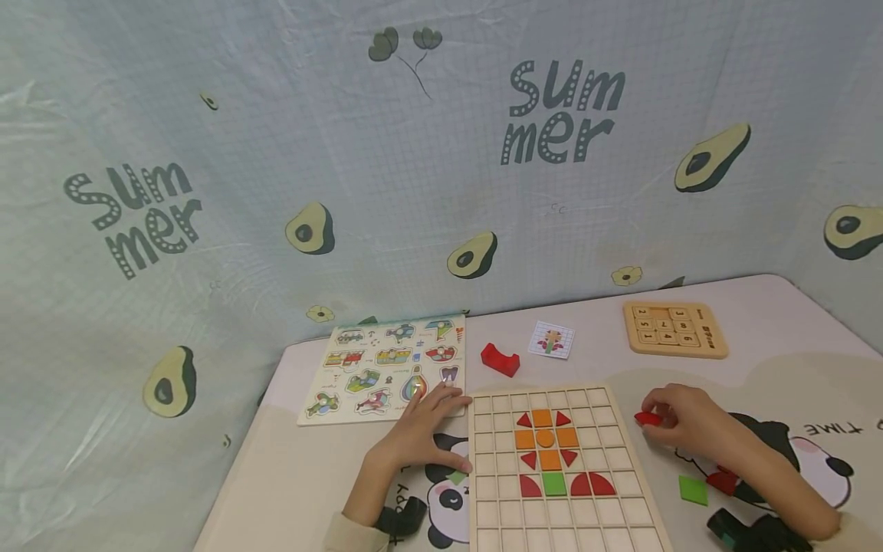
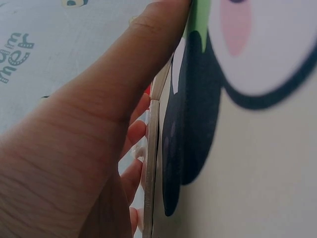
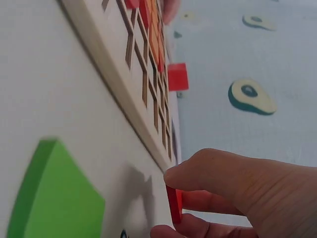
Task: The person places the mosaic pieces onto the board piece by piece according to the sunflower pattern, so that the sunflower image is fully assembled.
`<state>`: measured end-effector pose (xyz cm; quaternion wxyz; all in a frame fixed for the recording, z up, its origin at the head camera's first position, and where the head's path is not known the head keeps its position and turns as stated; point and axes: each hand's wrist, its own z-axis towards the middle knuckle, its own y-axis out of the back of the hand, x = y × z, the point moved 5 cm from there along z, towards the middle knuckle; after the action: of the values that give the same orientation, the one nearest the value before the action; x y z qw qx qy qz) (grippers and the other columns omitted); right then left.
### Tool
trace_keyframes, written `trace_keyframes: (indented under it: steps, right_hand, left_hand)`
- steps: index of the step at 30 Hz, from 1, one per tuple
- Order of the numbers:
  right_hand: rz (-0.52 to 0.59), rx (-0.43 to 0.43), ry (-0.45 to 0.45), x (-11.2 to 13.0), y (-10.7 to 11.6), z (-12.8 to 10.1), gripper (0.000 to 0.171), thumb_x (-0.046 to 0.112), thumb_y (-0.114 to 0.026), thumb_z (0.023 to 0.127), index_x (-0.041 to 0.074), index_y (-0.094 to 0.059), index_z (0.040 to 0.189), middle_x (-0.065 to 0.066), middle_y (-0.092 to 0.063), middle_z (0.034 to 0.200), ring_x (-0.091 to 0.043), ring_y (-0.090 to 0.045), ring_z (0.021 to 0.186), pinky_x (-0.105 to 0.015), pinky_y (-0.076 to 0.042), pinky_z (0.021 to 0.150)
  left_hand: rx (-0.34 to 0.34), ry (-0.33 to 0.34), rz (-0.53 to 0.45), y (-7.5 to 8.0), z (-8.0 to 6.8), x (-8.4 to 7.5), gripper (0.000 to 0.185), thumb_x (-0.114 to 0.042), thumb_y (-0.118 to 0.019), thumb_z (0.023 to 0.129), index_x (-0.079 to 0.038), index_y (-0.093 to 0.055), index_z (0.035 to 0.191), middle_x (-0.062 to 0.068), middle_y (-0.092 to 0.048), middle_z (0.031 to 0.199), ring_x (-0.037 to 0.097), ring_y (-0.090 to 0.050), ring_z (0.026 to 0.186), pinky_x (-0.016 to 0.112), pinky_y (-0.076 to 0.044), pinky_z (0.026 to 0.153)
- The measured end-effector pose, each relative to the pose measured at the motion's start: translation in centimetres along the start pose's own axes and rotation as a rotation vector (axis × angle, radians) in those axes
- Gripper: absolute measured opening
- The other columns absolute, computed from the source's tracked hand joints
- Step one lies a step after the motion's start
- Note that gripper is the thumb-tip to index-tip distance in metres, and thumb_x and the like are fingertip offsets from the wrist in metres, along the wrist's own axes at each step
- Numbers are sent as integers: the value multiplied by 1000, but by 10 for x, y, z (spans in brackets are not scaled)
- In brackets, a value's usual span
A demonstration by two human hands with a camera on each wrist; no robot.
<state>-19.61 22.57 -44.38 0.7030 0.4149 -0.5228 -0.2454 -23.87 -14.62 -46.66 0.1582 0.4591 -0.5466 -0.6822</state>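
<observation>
A wooden grid board lies at the front, bearing orange squares, an orange disc, small red triangles, a green square and red quarter-circles. My left hand rests at the board's left edge, fingers spread and thumb touching the rim. Right of the board, my right hand pinches a small red piece between thumb and fingers, held just above the table. Its full outline is partly hidden by the fingers.
Near the right forearm lie a loose green square and a red piece. Behind the board are a red arch block and a pattern card. A vehicle puzzle sits back left, a wooden number puzzle back right.
</observation>
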Motion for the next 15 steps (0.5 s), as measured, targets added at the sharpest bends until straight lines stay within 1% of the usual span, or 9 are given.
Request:
trace_keyframes:
  steps: [5, 10, 13, 15]
  right_hand:
    - [24, 5, 51, 17, -8, 5, 19, 12, -79, 76, 5, -66, 90, 5, -50, 75, -1, -42, 65, -20, -42, 53]
    - [35, 20, 91, 32, -19, 8, 18, 10, -78, 75, 8, -66, 89, 6, -50, 78, -2, -42, 68, -19, -42, 55]
    - [7, 30, 96, 39, -25, 9, 19, 10, -78, 75, 9, -66, 89, 5, -51, 81, -4, -43, 69, -19, -43, 55]
    - [-17, 35, 82, 43, -28, 10, 19, 11, -79, 75, 11, -67, 89, 6, -52, 82, -5, -44, 70, -19, -44, 57]
  left_hand:
    - [0, -7, -9, 1, 0, -1, 92, -52, -86, 66, -23, -47, 144, 2, -38, 150, 29, -17, 149, 59, -5, 119]
    - [-8, -16, -9, 2, 0, -1, 92, -52, -86, 66, -24, -47, 144, 2, -38, 150, 28, -18, 148, 60, -5, 119]
    - [-7, -15, -9, 1, 0, -1, 92, -53, -85, 66, -24, -46, 144, 1, -38, 150, 27, -18, 148, 60, -5, 119]
    - [-5, -13, -8, 1, 0, -1, 92, -53, -85, 66, -24, -46, 144, 1, -37, 150, 27, -18, 149, 60, -5, 119]
